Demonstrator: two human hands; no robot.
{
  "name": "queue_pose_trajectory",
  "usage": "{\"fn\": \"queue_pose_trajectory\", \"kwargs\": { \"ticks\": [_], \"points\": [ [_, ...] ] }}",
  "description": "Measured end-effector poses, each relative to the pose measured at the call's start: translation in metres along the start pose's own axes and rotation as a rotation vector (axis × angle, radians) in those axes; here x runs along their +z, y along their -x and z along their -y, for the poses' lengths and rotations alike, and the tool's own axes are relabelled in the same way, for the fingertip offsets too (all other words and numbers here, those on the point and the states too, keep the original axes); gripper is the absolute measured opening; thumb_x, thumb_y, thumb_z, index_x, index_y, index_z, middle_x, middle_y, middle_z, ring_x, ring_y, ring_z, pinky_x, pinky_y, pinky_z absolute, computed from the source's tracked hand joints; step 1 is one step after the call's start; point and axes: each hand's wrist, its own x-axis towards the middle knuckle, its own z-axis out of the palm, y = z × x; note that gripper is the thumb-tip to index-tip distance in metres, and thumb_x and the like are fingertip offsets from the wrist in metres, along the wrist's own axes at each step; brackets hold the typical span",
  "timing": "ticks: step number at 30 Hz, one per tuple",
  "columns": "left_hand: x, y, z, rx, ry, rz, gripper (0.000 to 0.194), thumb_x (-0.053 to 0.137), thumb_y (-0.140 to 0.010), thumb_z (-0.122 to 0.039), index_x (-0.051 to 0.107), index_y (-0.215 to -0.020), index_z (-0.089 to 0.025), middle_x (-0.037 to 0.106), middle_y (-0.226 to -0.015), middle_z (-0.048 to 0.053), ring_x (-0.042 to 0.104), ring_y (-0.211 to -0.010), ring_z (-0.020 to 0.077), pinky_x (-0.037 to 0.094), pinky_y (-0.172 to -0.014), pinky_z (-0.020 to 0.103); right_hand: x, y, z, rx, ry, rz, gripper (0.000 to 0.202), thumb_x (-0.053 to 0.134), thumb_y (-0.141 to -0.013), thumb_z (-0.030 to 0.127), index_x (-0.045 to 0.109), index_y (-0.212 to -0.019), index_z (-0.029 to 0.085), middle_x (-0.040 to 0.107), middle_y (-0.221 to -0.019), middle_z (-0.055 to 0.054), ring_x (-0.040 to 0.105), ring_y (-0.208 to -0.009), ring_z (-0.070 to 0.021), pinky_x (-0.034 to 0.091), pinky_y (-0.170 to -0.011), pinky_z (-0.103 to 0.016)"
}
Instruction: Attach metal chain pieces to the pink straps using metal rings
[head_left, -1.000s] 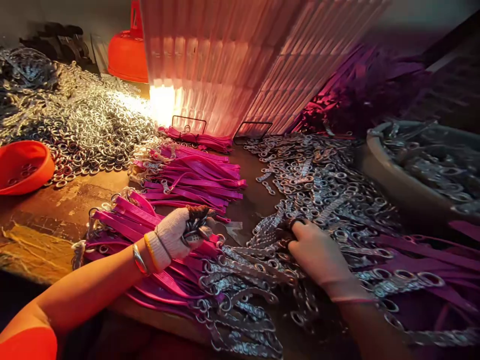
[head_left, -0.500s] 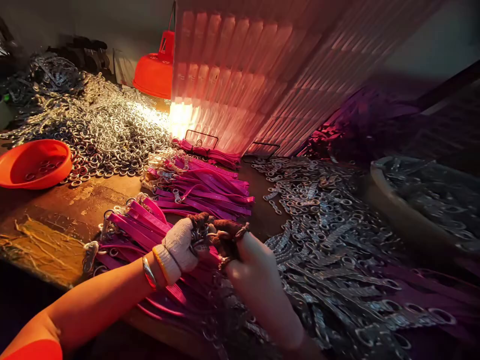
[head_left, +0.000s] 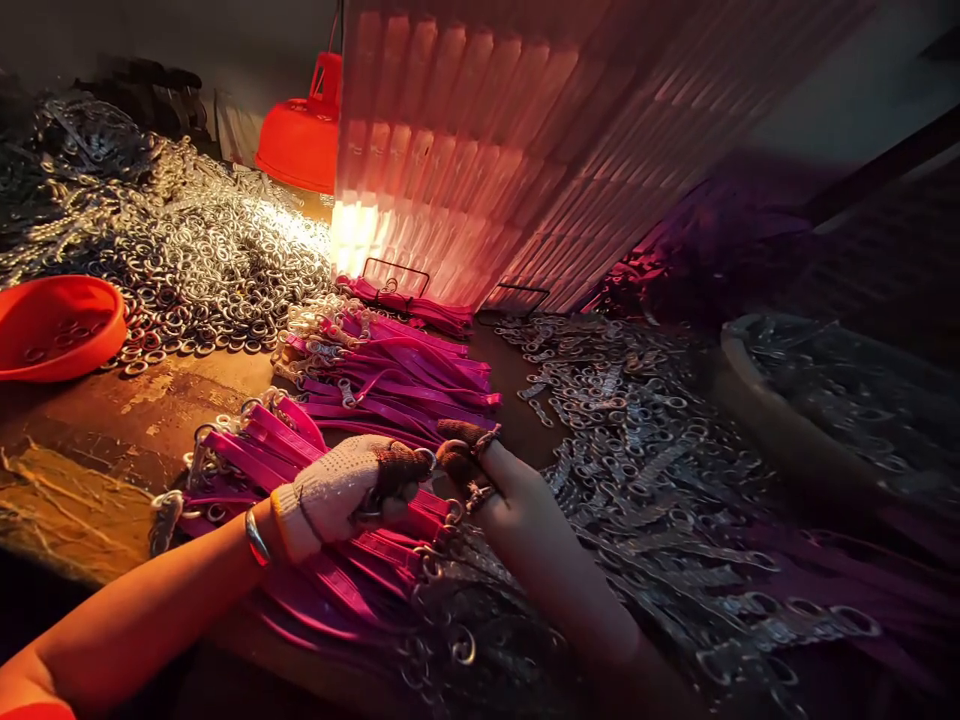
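Note:
My left hand point(head_left: 356, 490), in a pale dotted glove with dark, worn fingertips, is closed around several metal rings. One metal ring point(head_left: 426, 457) sticks out at its fingertips, facing my right hand. Dark coverings wrap the fingers of my right hand point(head_left: 499, 480), which are pinched together close to that ring; what they hold is mostly hidden. Beneath both hands lies a bundle of magenta straps point(head_left: 345, 575) with metal rings at their ends. A second pile of magenta straps point(head_left: 405, 385) rests just beyond.
Loose metal rings point(head_left: 210, 270) are heaped at the back left, by a red bowl point(head_left: 67, 330). A red lamp point(head_left: 300, 140) hangs beside a corrugated translucent panel point(head_left: 465, 150). Metal chain pieces point(head_left: 645, 420) cover the right side, near a large tub point(head_left: 750, 370).
My left hand has drawn a little left and away from my right hand, so a ring shows between the fingertips. The whole view has shifted slightly.

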Motion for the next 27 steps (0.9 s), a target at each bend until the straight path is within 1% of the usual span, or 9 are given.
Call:
{"fn": "queue_pose_trajectory", "kwargs": {
  "ticks": [3,7,10,14,17,19,21,24,27],
  "points": [
    [0.006,-0.004,0.000,-0.016,0.096,-0.013,0.029,0.069,-0.078,-0.041,0.058,-0.075,-0.015,0.048,-0.057,-0.004,0.037,-0.040,0.0042,0.020,-0.034,0.016,0.000,0.009,0.005,-0.018,0.062,0.053,0.035,0.049,-0.088,0.029,0.062,-0.118,0.018,0.067,-0.111,-0.010,0.060,-0.101,-0.0228,0.048,-0.092,-0.037],
    [0.014,-0.009,0.003,0.012,0.109,0.002,0.026,0.070,-0.076,-0.037,0.059,-0.075,-0.014,0.051,-0.061,-0.003,0.040,-0.044,0.0042,0.027,-0.039,0.016,0.003,0.015,0.002,-0.030,0.146,0.089,0.030,0.045,-0.083,0.018,0.064,-0.107,0.019,0.069,-0.100,-0.008,0.061,-0.089,-0.0208,0.048,-0.080,-0.031],
    [0.015,-0.007,0.004,0.010,-0.097,-0.052,0.029,0.065,-0.080,-0.041,0.058,-0.073,-0.014,0.049,-0.054,-0.003,0.039,-0.042,0.0058,0.027,-0.038,0.018,0.001,0.015,-0.001,0.014,0.411,0.096,0.022,0.047,-0.080,0.012,0.064,-0.093,0.019,0.069,-0.086,-0.005,0.058,-0.075,-0.0187,0.041,-0.066,-0.027],
    [0.014,-0.005,0.001,0.106,-0.356,-0.112,0.028,0.068,-0.080,-0.041,0.059,-0.075,-0.014,0.052,-0.055,-0.002,0.041,-0.044,0.0061,0.028,-0.040,0.018,-0.013,0.011,0.007,0.044,0.791,0.217,0.009,0.054,-0.078,0.012,0.061,-0.078,0.018,0.066,-0.074,-0.005,0.051,-0.062,-0.0159,0.025,-0.056,-0.028],
    [0.018,-0.011,-0.004,0.047,-0.264,-0.036,0.024,0.069,-0.078,-0.035,0.059,-0.074,-0.014,0.053,-0.056,-0.002,0.041,-0.043,0.0054,0.029,-0.039,0.016,-0.022,0.009,0.018,-0.005,0.851,0.275,0.007,0.057,-0.079,0.020,0.061,-0.073,0.019,0.065,-0.069,-0.004,0.050,-0.058,-0.0152,0.021,-0.055,-0.029],
    [0.023,-0.020,-0.010,0.001,-0.091,-0.014,0.023,0.068,-0.077,-0.032,0.056,-0.068,-0.014,0.050,-0.052,-0.003,0.039,-0.040,0.0048,0.026,-0.036,0.015,-0.021,0.008,0.021,-0.044,0.904,0.194,0.006,0.057,-0.075,0.020,0.063,-0.075,0.018,0.066,-0.073,-0.007,0.052,-0.061,-0.0172,0.021,-0.055,-0.030],
    [0.029,-0.030,-0.015,0.001,0.091,0.002,0.019,0.066,-0.076,-0.026,0.055,-0.067,-0.014,0.046,-0.050,-0.004,0.036,-0.037,0.0035,0.023,-0.034,0.014,-0.017,0.008,0.017,-0.030,0.848,0.063,0.014,0.055,-0.072,0.017,0.064,-0.082,0.015,0.067,-0.076,-0.010,0.055,-0.065,-0.0197,0.025,-0.056,-0.029],
    [0.033,-0.043,-0.023,-0.039,0.322,0.034,0.005,0.063,-0.078,-0.016,0.062,-0.077,-0.010,0.047,-0.053,-0.004,0.036,-0.037,0.0024,0.021,-0.033,0.012,-0.016,0.006,0.001,0.056,0.403,-0.036,0.022,0.045,-0.082,0.021,0.064,-0.090,0.016,0.067,-0.075,-0.006,0.057,-0.066,-0.0189,0.035,-0.057,-0.026],
    [0.022,-0.053,-0.029,-0.117,0.539,0.013,0.007,0.058,-0.085,-0.016,0.062,-0.085,-0.010,0.051,-0.057,-0.002,0.042,-0.038,0.0042,0.020,-0.031,0.011,-0.031,0.001,-0.023,0.084,0.185,-0.191,0.030,0.041,-0.088,0.031,0.066,-0.096,0.017,0.066,-0.072,-0.002,0.054,-0.066,-0.0171,0.037,-0.058,-0.025]
  ]
}}
